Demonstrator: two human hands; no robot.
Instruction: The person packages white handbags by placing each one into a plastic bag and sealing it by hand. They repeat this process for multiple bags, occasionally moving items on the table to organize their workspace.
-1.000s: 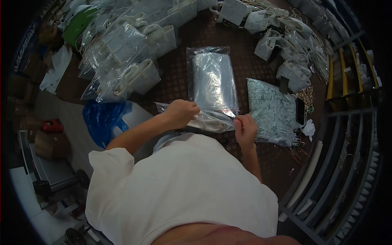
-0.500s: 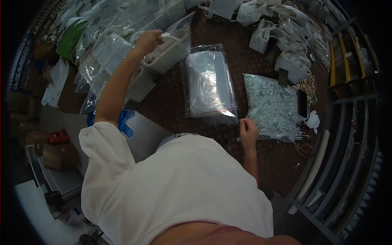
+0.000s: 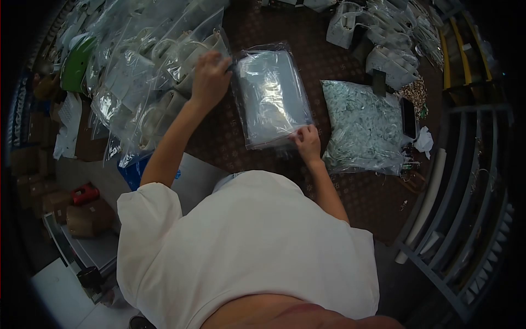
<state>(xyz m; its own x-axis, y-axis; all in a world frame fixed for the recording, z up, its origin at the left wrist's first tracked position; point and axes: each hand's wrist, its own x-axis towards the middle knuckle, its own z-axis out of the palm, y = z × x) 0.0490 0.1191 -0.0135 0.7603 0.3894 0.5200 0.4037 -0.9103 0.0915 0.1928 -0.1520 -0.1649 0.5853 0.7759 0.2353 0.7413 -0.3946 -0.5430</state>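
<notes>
The handbag [image 3: 192, 53] now lies in its clear bag among other bagged handbags [image 3: 155, 122], apparently just put down; the left hand [image 3: 211, 81], blurred, is beside it, fingers loosely parted. The right hand [image 3: 308, 145] has moved onto the near edge of the pack of clear bags [image 3: 268, 90], seemingly pinching it, left of a bag of pale green pieces [image 3: 361, 126].

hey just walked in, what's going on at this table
Someone in a white top is working with both hands at a patterned brown table. Their right hand has its fingers at the near edge of a flat stack of clear plastic. The left hand is raised beside pale handbags in clear plastic; whether it holds anything is unclear. A clear bag of pale green pieces lies right of the stack.
</notes>
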